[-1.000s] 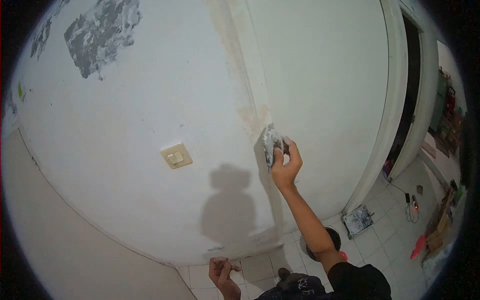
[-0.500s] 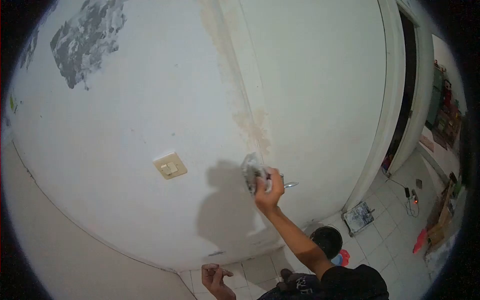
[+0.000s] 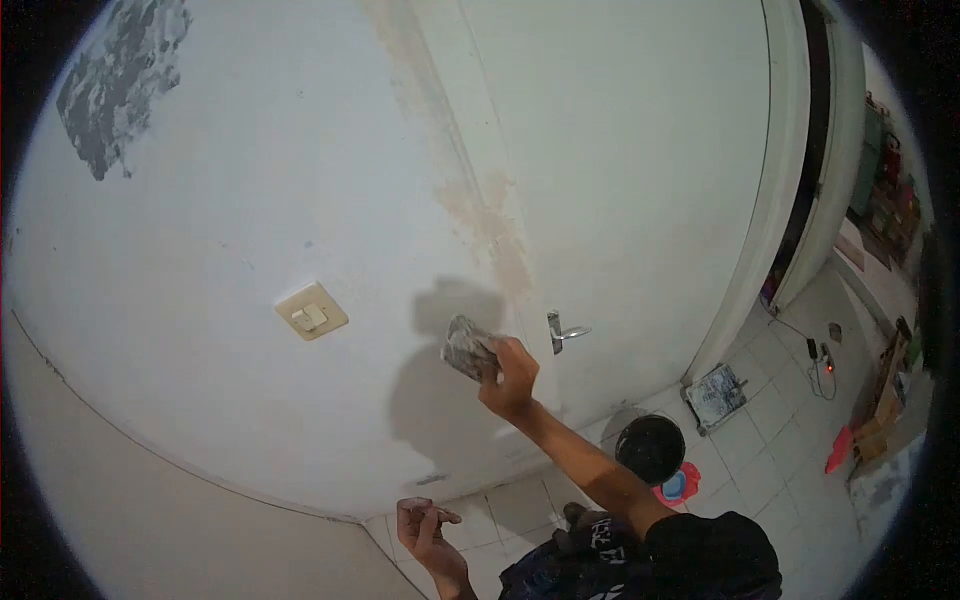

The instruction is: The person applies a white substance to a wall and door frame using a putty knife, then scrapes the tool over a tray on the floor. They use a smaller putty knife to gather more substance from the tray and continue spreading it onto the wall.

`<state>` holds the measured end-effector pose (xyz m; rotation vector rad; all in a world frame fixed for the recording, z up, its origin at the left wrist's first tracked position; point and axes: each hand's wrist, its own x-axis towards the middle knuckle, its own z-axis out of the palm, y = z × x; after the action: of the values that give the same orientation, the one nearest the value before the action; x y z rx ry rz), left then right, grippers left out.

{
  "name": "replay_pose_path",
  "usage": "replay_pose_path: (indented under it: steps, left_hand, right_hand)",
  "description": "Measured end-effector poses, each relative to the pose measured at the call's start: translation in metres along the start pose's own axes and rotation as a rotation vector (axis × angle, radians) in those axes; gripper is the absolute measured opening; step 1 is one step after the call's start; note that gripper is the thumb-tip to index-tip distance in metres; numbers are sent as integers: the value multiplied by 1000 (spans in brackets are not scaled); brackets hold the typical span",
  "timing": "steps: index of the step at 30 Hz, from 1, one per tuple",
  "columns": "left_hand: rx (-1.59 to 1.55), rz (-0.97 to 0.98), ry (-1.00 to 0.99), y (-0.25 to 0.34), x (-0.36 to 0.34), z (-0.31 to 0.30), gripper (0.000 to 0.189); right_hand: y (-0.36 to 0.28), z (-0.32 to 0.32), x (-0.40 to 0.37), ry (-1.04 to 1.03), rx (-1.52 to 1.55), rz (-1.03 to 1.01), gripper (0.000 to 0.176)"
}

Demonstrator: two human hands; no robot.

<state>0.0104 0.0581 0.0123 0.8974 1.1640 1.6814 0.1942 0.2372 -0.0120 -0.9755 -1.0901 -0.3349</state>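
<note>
My right hand [image 3: 512,378] is raised in front of the white wall [image 3: 390,200], its fingers closed on a flat grey piece smeared with white [image 3: 468,346]. This piece is close to the wall, just left of the door's metal handle [image 3: 570,332]. Above it, a beige patched strip [image 3: 490,230] runs up beside the door frame. Low down, my left hand [image 3: 425,530] is held with curled fingers pinched together; I cannot tell what is in them. A cream light switch [image 3: 312,312] sits on the wall to the left.
A black bucket [image 3: 650,448] stands on the tiled floor, with a red and blue item [image 3: 677,485] beside it. A white-smeared tray [image 3: 716,397] lies by the door jamb. Farther right are a cable with a lit power strip [image 3: 826,358] and a red object [image 3: 838,450]. Grey patch [image 3: 120,85] upper left.
My right hand has moved left and slightly down with the grey piece, uncovering the door handle. The view has shifted a little; my left hand stays low and curled.
</note>
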Motion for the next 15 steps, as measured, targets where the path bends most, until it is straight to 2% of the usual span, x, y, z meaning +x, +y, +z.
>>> replay_pose_path:
  steps: [1,2,4,5,6,8,10,12,13,15]
  left_hand:
    - [12,-5,-11,3,0,-1,7]
    - [17,-10,-20,3,1,0,12]
    - [16,6,3,3,2,-2,9]
    - [16,28,24,3,1,-4,6]
    - [21,27,30,4,-1,-5,6]
    - [-11,-9,42,6,-2,-3,8]
    - [-5,-5,38,4,2,-1,8]
    - [13,-20,39,3,-1,-2,8]
    - [12,-16,15,4,0,0,8]
    - [10,-8,-16,6,2,4,8]
  right_hand:
    - [-3,-4,-2,-1,130,16,19]
    - [2,-6,2,0,130,13,19]
    - [17,-11,15,208,-70,134,14]
    - [27,-8,27,301,-216,72,13]
    - [32,-3,20,296,-213,78,13]
    - [43,9,5,227,-293,18,16]
    - [43,18,-20,199,-410,-12,12]
    - [39,19,-57,35,-257,37,14]
    - [33,12,-72,35,-260,38,14]
    - [25,3,-89,-114,-79,165,15]
